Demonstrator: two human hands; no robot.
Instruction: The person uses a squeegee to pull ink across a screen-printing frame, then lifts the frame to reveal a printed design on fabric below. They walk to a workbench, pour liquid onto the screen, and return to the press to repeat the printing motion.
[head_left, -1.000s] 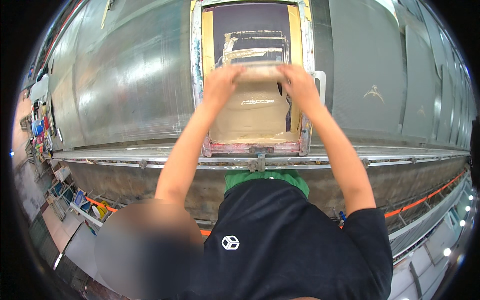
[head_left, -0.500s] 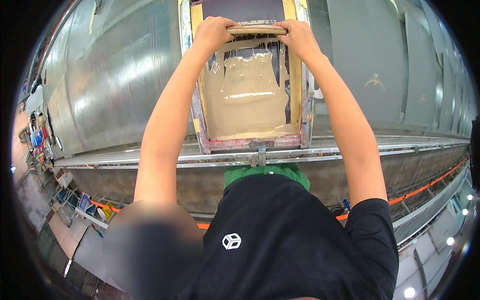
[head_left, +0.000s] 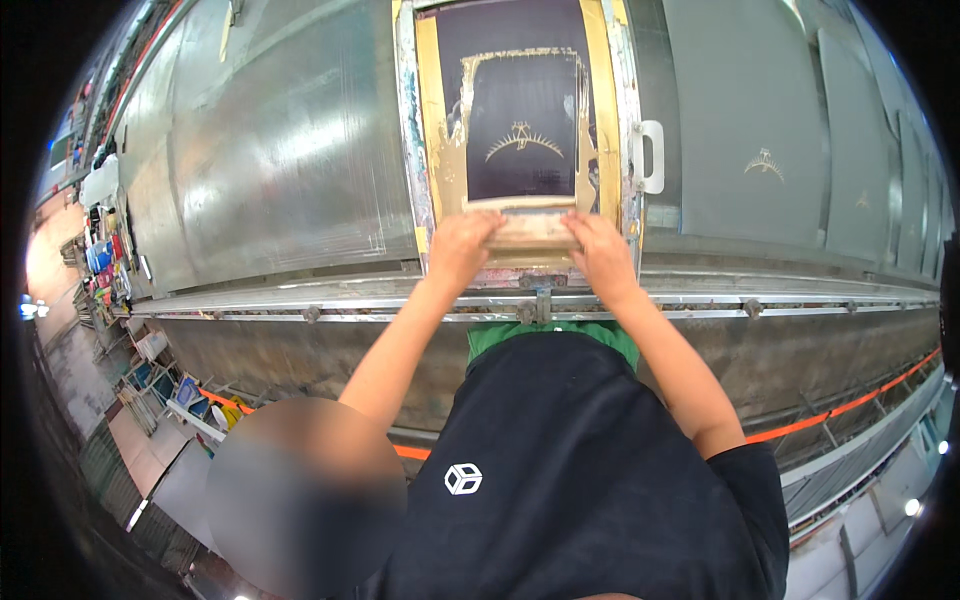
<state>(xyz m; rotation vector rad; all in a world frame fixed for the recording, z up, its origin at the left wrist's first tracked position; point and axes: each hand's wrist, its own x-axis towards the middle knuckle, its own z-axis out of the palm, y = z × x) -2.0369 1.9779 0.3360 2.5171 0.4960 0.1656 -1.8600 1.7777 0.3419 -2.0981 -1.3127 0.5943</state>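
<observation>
My left hand [head_left: 462,250] and my right hand [head_left: 602,258] grip either end of a pale wooden squeegee [head_left: 528,232] at the near end of a screen frame [head_left: 405,100] with tape along its inner sides. Its dark mesh [head_left: 520,100] shows a fine beige crown-like arched pattern, with beige ink smeared round a central rectangle. Ink also lies by the squeegee, partly hidden by it and my fingers. A white handle [head_left: 650,157] sticks out from the frame's right side.
The frame sits on a long metal table [head_left: 280,150]. Grey sheets [head_left: 750,110] with small pale printed patterns lie to the right. A metal rail [head_left: 400,316] runs along the near edge, above an orange strip [head_left: 800,425]. Assorted items [head_left: 100,250] crowd the far left.
Both hands first moved the squeegee away toward the screen's far end, then pulled it back to the near end. The beige ink over the central area has been drawn along, exposing the dark patterned mesh.
</observation>
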